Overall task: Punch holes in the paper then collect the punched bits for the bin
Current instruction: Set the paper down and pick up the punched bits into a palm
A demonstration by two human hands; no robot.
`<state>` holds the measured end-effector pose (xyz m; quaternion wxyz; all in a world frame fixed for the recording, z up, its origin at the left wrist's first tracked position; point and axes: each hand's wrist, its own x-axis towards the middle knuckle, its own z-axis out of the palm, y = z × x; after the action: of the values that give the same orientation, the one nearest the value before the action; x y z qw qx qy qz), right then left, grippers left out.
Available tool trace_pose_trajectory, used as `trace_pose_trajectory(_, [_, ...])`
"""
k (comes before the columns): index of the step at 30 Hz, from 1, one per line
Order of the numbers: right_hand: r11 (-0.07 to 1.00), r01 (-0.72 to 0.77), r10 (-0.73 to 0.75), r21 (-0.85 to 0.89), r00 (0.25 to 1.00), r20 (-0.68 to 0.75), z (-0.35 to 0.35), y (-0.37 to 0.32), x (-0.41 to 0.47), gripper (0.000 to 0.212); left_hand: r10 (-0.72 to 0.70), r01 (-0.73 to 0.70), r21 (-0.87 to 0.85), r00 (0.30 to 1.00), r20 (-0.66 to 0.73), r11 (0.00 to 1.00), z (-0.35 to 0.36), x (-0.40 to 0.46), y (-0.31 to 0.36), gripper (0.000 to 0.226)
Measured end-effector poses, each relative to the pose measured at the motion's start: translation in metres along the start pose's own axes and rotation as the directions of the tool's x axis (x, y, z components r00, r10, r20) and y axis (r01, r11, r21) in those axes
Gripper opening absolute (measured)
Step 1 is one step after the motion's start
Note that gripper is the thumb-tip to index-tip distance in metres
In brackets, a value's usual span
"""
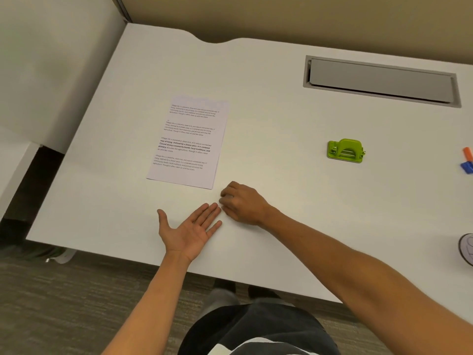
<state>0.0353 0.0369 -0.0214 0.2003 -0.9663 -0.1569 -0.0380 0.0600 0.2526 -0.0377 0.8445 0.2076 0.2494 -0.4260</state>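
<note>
We count 1 printed paper sheet w/ 4 text blocks, 1 green hole punch, 2 markers at the right edge, 1 orange & 1 blue, 1 grey cable hatch, 1 round obj. cut off by the frame, all on 1 worktop. Hands: 2, left hand & right hand.

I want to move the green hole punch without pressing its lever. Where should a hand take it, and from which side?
Grip the green hole punch by the two short ends of its flat base, coming down from above. It sits upright and alone on the desk; the domed lever occupies the middle, so end pinches likely avoid pressing it.
</note>
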Motion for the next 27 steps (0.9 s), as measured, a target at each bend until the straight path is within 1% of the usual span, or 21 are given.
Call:
trace_pose_trajectory(2, [1.000, -0.002, 0.002, 0.020, 1.000, 0.013, 0.003, -0.002, -0.001, 0.011, 0.022, -0.022, -0.008, 0.999, -0.036, 1.000, 0.000, 0.001, -0.002, 0.121])
trace_pose_trajectory(7, [1.000, -0.031, 0.031, 0.001, 0.997, -0.064, -0.008, 0.023, -0.025, 0.010, 0.048, -0.048, 0.001, 0.996, -0.078, 0.999, 0.002, 0.003, -0.006, 0.118])
trace_pose_trajectory(11, [0.994, -0.102, 0.100, -0.028, 0.993, -0.059, -0.021, 0.046, -0.035, 0.009, 0.045, -0.046, -0.015, 0.997, -0.066, 0.999, 0.003, 0.004, -0.008, 0.118])
trace_pose_trajectory(13, [0.986, -0.168, 0.169, 0.010, 0.981, -0.092, -0.023, 0.049, -0.030, 0.010, 0.036, -0.037, -0.013, 0.998, -0.055, 0.999, 0.003, 0.004, -0.009, 0.119])
trace_pose_trajectory(14, [0.979, -0.202, 0.204, 0.031, 0.974, -0.103, -0.023, 0.049, -0.024, 0.013, 0.033, -0.034, -0.009, 0.998, -0.052, 0.999, 0.004, 0.005, -0.009, 0.120])
trace_pose_trajectory(15, [0.972, -0.232, 0.235, 0.040, 0.968, -0.087, -0.023, 0.049, -0.018, 0.019, 0.032, -0.032, -0.006, 0.998, -0.051, 0.999, 0.005, 0.005, -0.009, 0.120])
trace_pose_trajectory(17, [0.960, -0.280, 0.280, 0.010, 0.960, 0.022, -0.019, 0.048, -0.005, 0.028, 0.033, -0.033, -0.003, 0.998, -0.056, 0.999, 0.006, 0.006, -0.010, 0.121])
trace_pose_trajectory(19, [0.949, -0.312, 0.315, -0.047, 0.943, 0.110, -0.014, 0.045, 0.002, 0.032, 0.036, -0.036, -0.002, 0.998, -0.059, 0.999, 0.005, 0.007, -0.010, 0.121])
trace_pose_trajectory(21, [0.939, -0.337, 0.342, -0.067, 0.932, 0.121, -0.010, 0.042, 0.000, 0.032, 0.036, -0.036, 0.000, 0.998, -0.058, 0.999, 0.004, 0.009, -0.010, 0.120])
trace_pose_trajectory(24, [0.945, -0.323, 0.328, -0.059, 0.939, 0.104, -0.007, 0.036, -0.015, 0.029, 0.030, -0.030, 0.002, 0.998, -0.054, 1.000, 0.002, 0.010, -0.009, 0.120])
trace_pose_trajectory(27, [0.962, -0.270, 0.271, -0.039, 0.962, 0.040, -0.007, 0.030, -0.035, 0.022, 0.022, -0.022, 0.002, 0.999, -0.050, 1.000, 0.001, 0.010, -0.009, 0.121])
